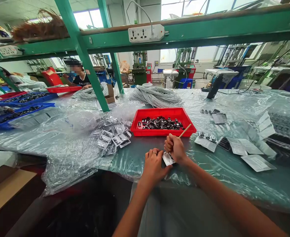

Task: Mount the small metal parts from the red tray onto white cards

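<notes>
My right hand [176,148] is closed in a fist around a thin wooden stick [185,130], whose upper end slants up to the right. Beneath that fist lies a small silvery packet [168,158] on the table, partly covered by my hands. My left hand [155,164], with a ring on one finger, rests beside the packet; its thumb and forefinger are spread along the packet's left and near sides. Just beyond both hands stands a red tray [159,132] holding many small black parts [162,123]. The stick's lower end is hidden.
Left of the tray is a pile of clear packets [114,136]. Packets with white cards [245,146] lie at right. A bundle of grey cable [156,95] sits behind the tray. A green post [93,75] rises at left. Another person [82,77] sits across the table.
</notes>
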`<control>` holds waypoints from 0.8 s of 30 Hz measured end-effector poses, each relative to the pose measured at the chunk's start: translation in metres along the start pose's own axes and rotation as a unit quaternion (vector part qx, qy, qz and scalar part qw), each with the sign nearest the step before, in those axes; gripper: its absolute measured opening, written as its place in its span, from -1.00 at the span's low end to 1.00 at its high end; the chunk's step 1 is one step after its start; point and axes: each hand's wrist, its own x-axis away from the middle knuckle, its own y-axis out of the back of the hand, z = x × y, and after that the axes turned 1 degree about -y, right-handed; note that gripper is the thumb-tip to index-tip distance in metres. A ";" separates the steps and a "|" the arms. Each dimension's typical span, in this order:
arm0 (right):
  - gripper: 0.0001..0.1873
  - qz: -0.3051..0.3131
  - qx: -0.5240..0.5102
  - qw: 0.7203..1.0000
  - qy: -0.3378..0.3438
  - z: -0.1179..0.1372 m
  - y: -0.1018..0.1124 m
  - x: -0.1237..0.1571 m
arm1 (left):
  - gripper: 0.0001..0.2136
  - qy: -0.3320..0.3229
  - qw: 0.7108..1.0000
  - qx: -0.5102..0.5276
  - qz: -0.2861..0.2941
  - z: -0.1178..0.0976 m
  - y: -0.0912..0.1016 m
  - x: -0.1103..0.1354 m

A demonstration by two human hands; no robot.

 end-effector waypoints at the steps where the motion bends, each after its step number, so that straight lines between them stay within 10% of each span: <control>1: -0.49 -0.002 0.003 1.000 -0.002 -0.004 -0.003 -0.002 | -0.51 0.005 1.000 0.008 0.000 0.001 -0.001 0.001; 15: -0.48 -0.015 0.067 0.997 -0.039 -0.016 -0.009 0.027 | -0.68 0.032 0.997 0.067 -0.004 0.000 -0.003 0.000; 21: -0.44 -0.018 0.087 0.995 -0.041 0.024 0.019 0.036 | -0.50 0.066 0.988 0.138 -0.004 0.002 0.003 -0.002; 24: -0.52 -0.036 0.292 0.955 -0.050 0.055 0.048 0.039 | -0.45 0.097 0.950 0.295 0.008 0.010 0.014 -0.003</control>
